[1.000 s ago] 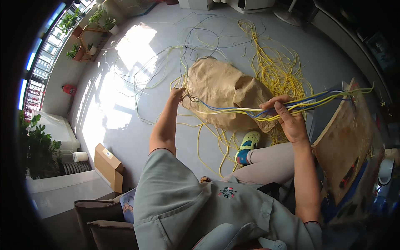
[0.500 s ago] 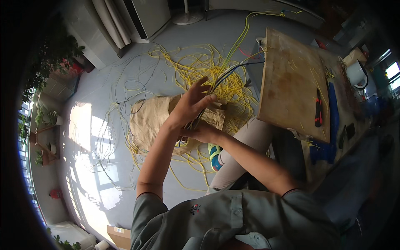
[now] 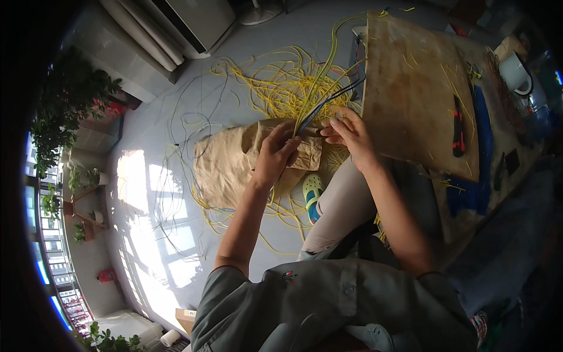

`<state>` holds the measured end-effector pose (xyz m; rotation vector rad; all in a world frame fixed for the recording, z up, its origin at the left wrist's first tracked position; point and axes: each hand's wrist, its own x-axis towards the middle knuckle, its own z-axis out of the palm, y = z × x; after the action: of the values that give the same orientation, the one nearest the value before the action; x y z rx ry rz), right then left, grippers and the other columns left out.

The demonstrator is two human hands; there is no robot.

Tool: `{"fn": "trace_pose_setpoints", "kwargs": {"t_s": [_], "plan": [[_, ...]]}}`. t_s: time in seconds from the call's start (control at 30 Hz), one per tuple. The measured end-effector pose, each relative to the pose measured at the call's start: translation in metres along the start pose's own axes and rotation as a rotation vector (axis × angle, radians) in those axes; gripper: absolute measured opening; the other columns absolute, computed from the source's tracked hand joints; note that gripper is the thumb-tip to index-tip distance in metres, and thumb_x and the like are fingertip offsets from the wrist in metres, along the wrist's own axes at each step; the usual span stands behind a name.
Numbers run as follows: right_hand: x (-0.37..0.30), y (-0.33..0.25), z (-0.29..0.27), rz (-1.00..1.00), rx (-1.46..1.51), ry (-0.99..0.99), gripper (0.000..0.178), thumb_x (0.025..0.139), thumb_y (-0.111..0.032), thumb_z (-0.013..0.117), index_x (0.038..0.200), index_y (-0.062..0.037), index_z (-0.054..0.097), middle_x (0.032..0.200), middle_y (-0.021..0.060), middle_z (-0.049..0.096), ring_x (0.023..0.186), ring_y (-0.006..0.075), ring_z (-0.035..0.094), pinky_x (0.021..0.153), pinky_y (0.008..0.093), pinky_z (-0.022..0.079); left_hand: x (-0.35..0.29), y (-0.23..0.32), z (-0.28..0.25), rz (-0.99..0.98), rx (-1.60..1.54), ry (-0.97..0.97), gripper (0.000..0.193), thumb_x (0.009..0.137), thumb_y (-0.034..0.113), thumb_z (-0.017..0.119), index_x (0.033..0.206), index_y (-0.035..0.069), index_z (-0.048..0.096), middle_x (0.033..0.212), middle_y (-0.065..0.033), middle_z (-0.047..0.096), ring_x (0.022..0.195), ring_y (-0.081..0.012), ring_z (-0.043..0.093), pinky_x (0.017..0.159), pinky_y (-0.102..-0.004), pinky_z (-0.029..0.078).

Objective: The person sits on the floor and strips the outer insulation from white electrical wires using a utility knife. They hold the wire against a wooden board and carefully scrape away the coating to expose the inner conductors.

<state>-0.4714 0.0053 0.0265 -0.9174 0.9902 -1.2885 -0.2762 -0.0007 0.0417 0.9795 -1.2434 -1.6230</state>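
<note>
Wires run through the left hand, its grip clenched, near the right hand, loosely parted.

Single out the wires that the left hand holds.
The blue-and-yellow bundle running from the left hand toward the wooden board; the yellow tangle, by contrast, lies loose on the floor.

Bright sunlight patches the grey floor.
</note>
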Motion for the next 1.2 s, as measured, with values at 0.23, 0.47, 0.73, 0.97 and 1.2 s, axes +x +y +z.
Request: {"fn": "trace_pose_setpoints", "kwargs": {"t_s": [0.23, 0.47, 0.73, 0.97, 1.2], "plan": [[0.014, 0.021, 0.035, -0.177, -0.144, 0.033, 0.061, 0.074, -0.028, 0.075, 0.114, 0.0043, 0.041, 0.093, 0.0141, 0.059, 0.087, 0.0191, 0.06, 0.075, 0.0274, 0.048, -0.034, -0.034, 0.001, 0.077, 0.389, 0.261, 0.046, 0.081, 0.003, 0.062, 0.125, 0.009, 0.05, 0.068, 0.0019, 0.056, 0.052, -0.0025, 0.044, 0.046, -0.0193, 0.036], [-0.007, 0.062, 0.099, 0.02, 0.232, -0.259, 0.048, 0.08, -0.011, 0.067, 0.117, -0.0019, 0.038, 0.098, 0.0079, 0.058, 0.089, 0.0149, 0.058, 0.079, 0.0284, 0.048, -0.133, -0.065, -0.036, 0.192, 0.755, 0.515, 0.048, 0.08, 0.001, 0.062, 0.126, 0.008, 0.05, 0.067, 0.0006, 0.058, 0.051, -0.004, 0.046, 0.046, -0.0202, 0.04], [-0.018, 0.078, 0.08, 0.078, 0.29, -0.316, 0.05, 0.088, -0.007, 0.056, 0.129, -0.0032, 0.029, 0.097, 0.0117, 0.062, 0.089, 0.0196, 0.062, 0.08, 0.0313, 0.05, -0.137, -0.1, -0.032, -0.055, 0.068, 0.276, 0.048, 0.087, 0.015, 0.058, 0.128, -0.001, 0.038, 0.093, -0.0094, 0.06, 0.064, -0.0082, 0.051, 0.057, -0.0216, 0.043], [-0.016, 0.065, 0.062, 0.144, 0.262, -0.342, 0.046, 0.087, -0.006, 0.055, 0.127, -0.0038, 0.033, 0.104, 0.0127, 0.06, 0.093, 0.0192, 0.061, 0.081, 0.0301, 0.049, -0.135, -0.133, -0.059, -0.221, 0.393, 0.11, 0.031, 0.087, 0.013, 0.059, 0.115, 0.001, 0.051, 0.097, -0.0022, 0.058, 0.089, -0.0073, 0.052, 0.08, -0.0237, 0.043], [-0.004, 0.056, 0.048, 0.187, 0.245, -0.319, 0.051, 0.088, -0.01, 0.055, 0.131, -0.0071, 0.028, 0.11, 0.0141, 0.058, 0.098, 0.0217, 0.059, 0.077, 0.0314, 0.052, -0.15, -0.12, -0.051, -0.094, 0.047, 0.315, 0.019, 0.087, 0.009, 0.059, 0.104, 0.0, 0.058, 0.085, -0.0006, 0.059, 0.081, -0.0069, 0.052, 0.072, -0.0236, 0.045]]}}
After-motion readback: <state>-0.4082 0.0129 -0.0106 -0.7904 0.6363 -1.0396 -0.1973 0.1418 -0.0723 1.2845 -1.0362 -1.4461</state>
